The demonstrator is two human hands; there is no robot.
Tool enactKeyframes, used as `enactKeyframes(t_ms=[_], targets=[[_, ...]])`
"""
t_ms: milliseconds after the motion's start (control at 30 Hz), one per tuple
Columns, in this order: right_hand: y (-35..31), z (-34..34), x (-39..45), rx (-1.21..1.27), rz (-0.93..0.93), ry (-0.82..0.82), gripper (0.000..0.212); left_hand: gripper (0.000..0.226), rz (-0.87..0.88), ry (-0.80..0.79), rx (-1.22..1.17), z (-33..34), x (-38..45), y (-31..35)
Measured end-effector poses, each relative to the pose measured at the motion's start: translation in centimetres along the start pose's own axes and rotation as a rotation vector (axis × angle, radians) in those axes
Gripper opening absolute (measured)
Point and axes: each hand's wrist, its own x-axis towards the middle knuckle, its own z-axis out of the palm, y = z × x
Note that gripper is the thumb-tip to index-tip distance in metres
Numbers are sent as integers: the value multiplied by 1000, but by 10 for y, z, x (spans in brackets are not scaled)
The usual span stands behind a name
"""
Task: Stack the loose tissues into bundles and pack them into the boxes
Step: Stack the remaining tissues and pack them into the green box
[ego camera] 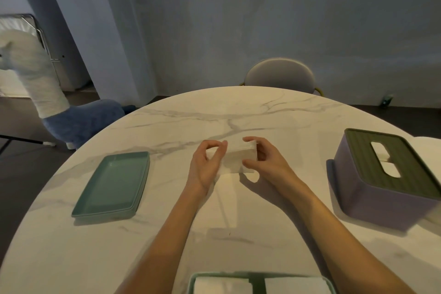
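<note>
Bundling step: your left hand [206,163] and right hand [262,162] pinch the tissues [235,160], fingers curled round both ends; next, square them and carry them to the box [362,203].

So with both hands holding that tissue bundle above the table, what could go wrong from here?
The tissue bundle is held only at its ends by the left hand and right hand, so the middle could sag and sheets might slide out of line. A loose sheet also hangs below it and may snag or drop onto the table.
</note>
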Motion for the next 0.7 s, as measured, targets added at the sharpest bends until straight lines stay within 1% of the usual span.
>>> enactKeyframes(t_ms=[67,133,200,233,300,400,567,667,700], targets=[[2,8,1,-129,-65,55,63,39,-7,88,-11,5,1,-2],[7,18,3,-243,-108,37,78,48,-15,142,32,6,1,-3],[13,26,4,-264,-131,23,87,50,-27,195,81,7,2,-3],[13,28,3,-214,-125,47,88,50,-31,210,89,8,2,-3],[13,29,5,-196,-136,91,89,47,-23,243,88,8,2,-3],[18,31,10,-342,-209,74,95,40,-10,302,118,8,3,-4],[20,31,14,-276,-213,85,97,19,-12,358,156,7,2,-3],[24,33,16,-249,-221,112,96,17,-41,361,157,7,4,-3],[25,35,16,-235,-220,94,96,17,-39,366,152,8,4,-4]])
